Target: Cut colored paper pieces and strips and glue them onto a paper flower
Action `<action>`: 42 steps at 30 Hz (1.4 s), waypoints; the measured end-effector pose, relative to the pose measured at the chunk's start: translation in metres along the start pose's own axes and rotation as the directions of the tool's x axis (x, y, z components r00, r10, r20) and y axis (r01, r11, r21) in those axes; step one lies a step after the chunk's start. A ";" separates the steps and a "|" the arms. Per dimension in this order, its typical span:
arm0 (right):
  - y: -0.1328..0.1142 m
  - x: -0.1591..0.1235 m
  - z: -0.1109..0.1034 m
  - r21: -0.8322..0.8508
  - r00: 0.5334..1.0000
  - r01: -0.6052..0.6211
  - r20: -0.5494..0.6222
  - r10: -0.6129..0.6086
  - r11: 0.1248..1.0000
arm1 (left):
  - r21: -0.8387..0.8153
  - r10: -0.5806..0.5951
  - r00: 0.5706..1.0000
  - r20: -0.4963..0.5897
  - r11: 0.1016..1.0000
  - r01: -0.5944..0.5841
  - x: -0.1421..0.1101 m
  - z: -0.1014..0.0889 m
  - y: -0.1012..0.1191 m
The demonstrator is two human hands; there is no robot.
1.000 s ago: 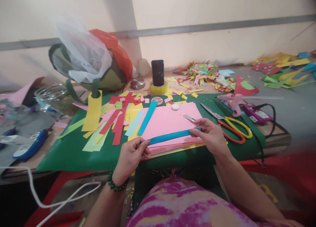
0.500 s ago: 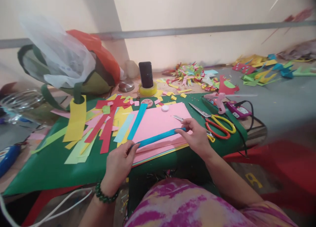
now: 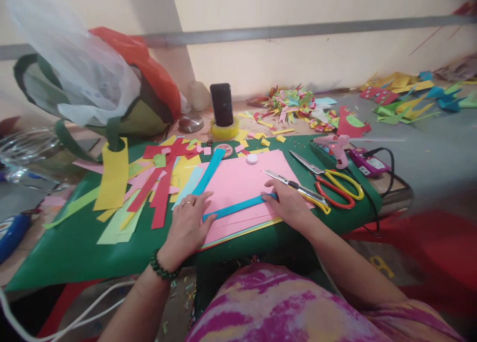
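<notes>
A long blue paper strip (image 3: 238, 207) lies flat across the front of a stack of pink paper (image 3: 242, 183) on the green mat (image 3: 85, 247). My left hand (image 3: 188, 223) rests palm down with fingers spread, pressing the strip's left end. On the strip's right end sits my right hand (image 3: 286, 205), fingers flat against the paper. A second blue strip (image 3: 208, 172) lies slanted just behind my left hand. Right behind my right hand lies a utility knife (image 3: 294, 185).
Red-and-yellow scissors (image 3: 331, 183), a pink glue gun (image 3: 335, 146) and a purple device (image 3: 367, 163) sit at the right. Cut red, yellow and green strips (image 3: 149, 183) cover the mat's left. A phone (image 3: 221, 103) stands in a yellow tape roll; bags (image 3: 104, 84) behind.
Both hands lowered the blue strip from a lifted pinch onto the pink paper and now press it flat with spread fingers. The camera view shifted slightly.
</notes>
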State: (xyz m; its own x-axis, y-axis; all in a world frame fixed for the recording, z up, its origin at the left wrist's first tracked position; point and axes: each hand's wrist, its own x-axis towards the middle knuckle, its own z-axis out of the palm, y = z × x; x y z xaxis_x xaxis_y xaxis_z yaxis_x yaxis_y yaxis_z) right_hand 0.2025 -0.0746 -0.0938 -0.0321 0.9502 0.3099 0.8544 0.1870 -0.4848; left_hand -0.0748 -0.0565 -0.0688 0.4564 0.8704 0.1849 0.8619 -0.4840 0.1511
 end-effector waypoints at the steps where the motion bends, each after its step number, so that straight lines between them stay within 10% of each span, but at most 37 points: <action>1: 0.000 0.000 -0.001 -0.018 1.000 -0.004 0.013 0.004 1.000 | 0.000 0.059 0.998 -0.033 0.998 -0.059 0.000 0.001 -0.001; 7: -0.001 0.002 -0.003 -0.116 0.999 -0.019 0.037 0.024 0.993 | 0.185 0.415 0.906 0.083 0.887 -0.424 0.001 -0.001 0.010; 11: -0.006 0.001 -0.006 -0.278 0.975 0.210 -0.008 -0.221 0.937 | 0.171 0.464 0.847 0.259 0.841 -0.513 -0.002 -0.006 0.025; 16: -0.020 0.009 -0.020 -0.248 0.686 0.719 0.404 -0.605 0.649 | 0.066 0.429 0.864 0.264 0.885 -0.460 0.000 -0.008 0.040; 20: -0.023 0.014 -0.029 -0.233 0.612 0.769 0.536 -0.582 0.595 | 0.045 0.429 0.860 0.276 0.888 -0.458 0.003 -0.011 0.043; 37: 0.013 -0.015 -0.041 -0.382 0.848 0.512 0.367 -0.382 0.769 | 0.297 0.280 0.960 0.023 0.915 -0.274 -0.043 -0.013 0.021; 42: 0.025 -0.018 -0.053 -0.410 0.952 0.302 0.089 -0.291 0.861 | 0.307 0.134 0.983 -0.123 0.948 -0.091 -0.027 -0.021 0.037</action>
State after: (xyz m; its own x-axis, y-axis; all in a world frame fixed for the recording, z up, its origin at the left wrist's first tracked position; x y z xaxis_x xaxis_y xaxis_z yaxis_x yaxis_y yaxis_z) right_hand 0.2515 -0.1004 -0.0684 -0.3258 0.8729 0.3632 0.9384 0.3453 0.0120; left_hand -0.0599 -0.1000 -0.0478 0.5370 0.7799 0.3215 0.8430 -0.5098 -0.1714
